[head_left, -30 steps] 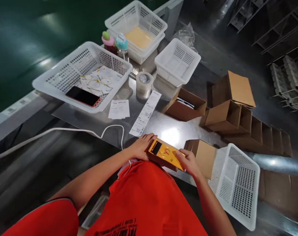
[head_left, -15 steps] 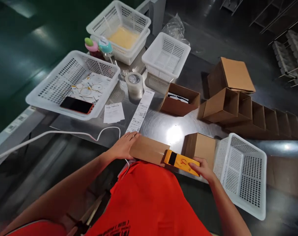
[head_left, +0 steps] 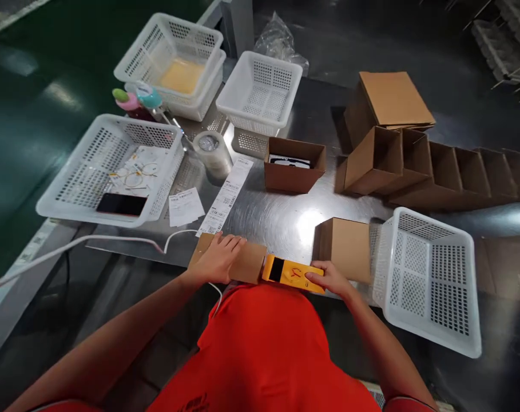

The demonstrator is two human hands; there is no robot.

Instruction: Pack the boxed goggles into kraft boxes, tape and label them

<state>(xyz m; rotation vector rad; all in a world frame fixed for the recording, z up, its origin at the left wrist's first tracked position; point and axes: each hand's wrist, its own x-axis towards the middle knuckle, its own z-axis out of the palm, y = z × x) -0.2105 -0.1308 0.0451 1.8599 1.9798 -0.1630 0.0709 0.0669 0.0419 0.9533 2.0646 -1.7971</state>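
A closed brown cardboard box (head_left: 249,264) lies at the table's near edge, against the red shirt. My left hand (head_left: 221,258) rests on top of it, fingers stretched flat across the cardboard, with part of the box showing to its left. In my right hand (head_left: 330,279) is a yellow hand-held tool (head_left: 292,273) with a black band and red handwriting; my thumb lies on top and the other fingers are mostly hidden. The tool's banded end is at the box's right end; whether they touch, I cannot tell.
Another box (head_left: 349,249) and a white basket (head_left: 431,220) stand right. Ahead are an open box (head_left: 292,180) with packets, a label strip (head_left: 226,194) and tape rolls (head_left: 212,150). Open cartons (head_left: 440,171) line the right. A basket (head_left: 77,214) at left holds a phone (head_left: 121,204).
My left hand has moved from the box's left end further onto its top. The yellow tool has moved left along with the box. The whole view has shifted somewhat.
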